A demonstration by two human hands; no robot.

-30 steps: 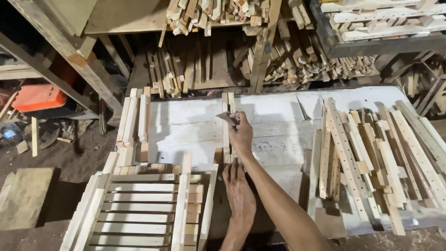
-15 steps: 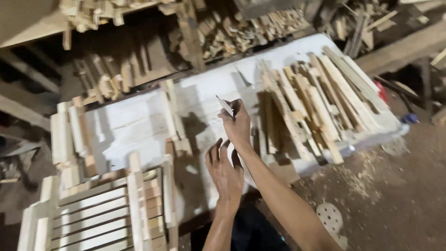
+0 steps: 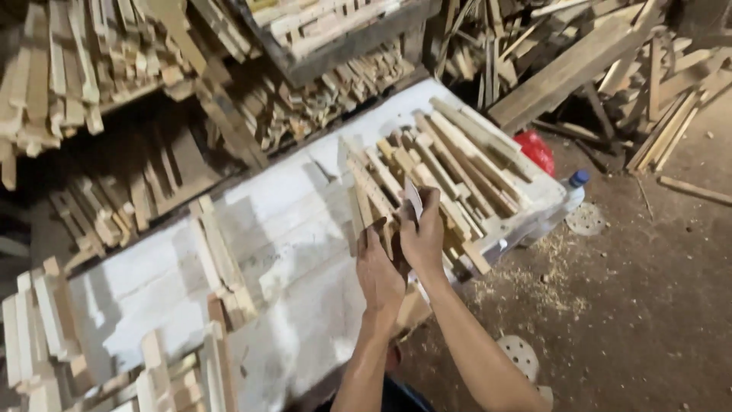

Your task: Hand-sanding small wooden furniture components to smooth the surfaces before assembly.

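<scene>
My right hand (image 3: 424,233) is raised over the white worktable (image 3: 290,229) and pinches a small pale flat piece (image 3: 413,200) between thumb and fingers. My left hand (image 3: 379,273) is held right beside it, back toward the camera, with its fingers curled against the right hand. What the left fingers hold is hidden. Both hands hover at the near edge of a pile of long wooden slats (image 3: 450,164) lying on the table's right end.
A short stack of slats (image 3: 221,263) lies mid-table, and more slats and slatted frames (image 3: 46,336) lie at the left. Shelves of wood offcuts (image 3: 114,69) stand behind. On the sawdust-strewn floor are a red object (image 3: 536,149), a blue-capped bottle (image 3: 573,191), perforated discs (image 3: 521,355) and planks (image 3: 572,65).
The view has swung right toward the slat pile and floor. My left hand has lifted off the table and joined the right hand, which has come up and nearer to me.
</scene>
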